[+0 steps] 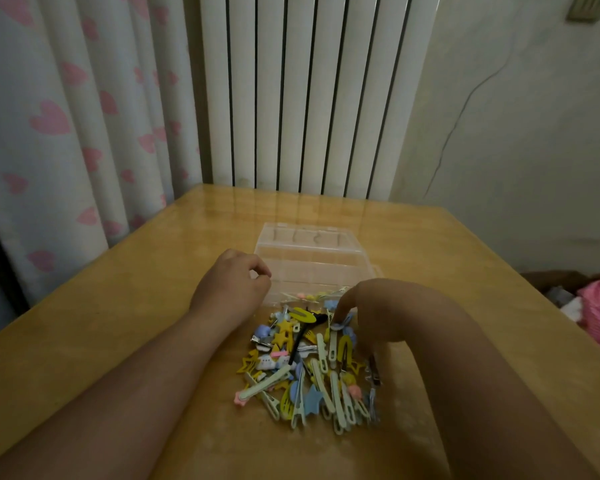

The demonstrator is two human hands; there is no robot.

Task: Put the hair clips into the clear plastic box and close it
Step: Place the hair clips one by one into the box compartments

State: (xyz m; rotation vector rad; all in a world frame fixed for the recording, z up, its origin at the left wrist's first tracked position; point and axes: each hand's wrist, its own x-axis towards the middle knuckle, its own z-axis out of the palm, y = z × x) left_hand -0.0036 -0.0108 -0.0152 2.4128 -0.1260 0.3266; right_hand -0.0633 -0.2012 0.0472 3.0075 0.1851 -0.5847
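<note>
Downward, right hand (378, 313) on hair clips (321, 358).

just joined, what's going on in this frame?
A person works a heap of hair clips on a wooden table. The right hand reaches fingers-down into the heap's far end; its grip is hidden. The left hand sits curled beside the open clear box. Most clips lie outside it.
</note>
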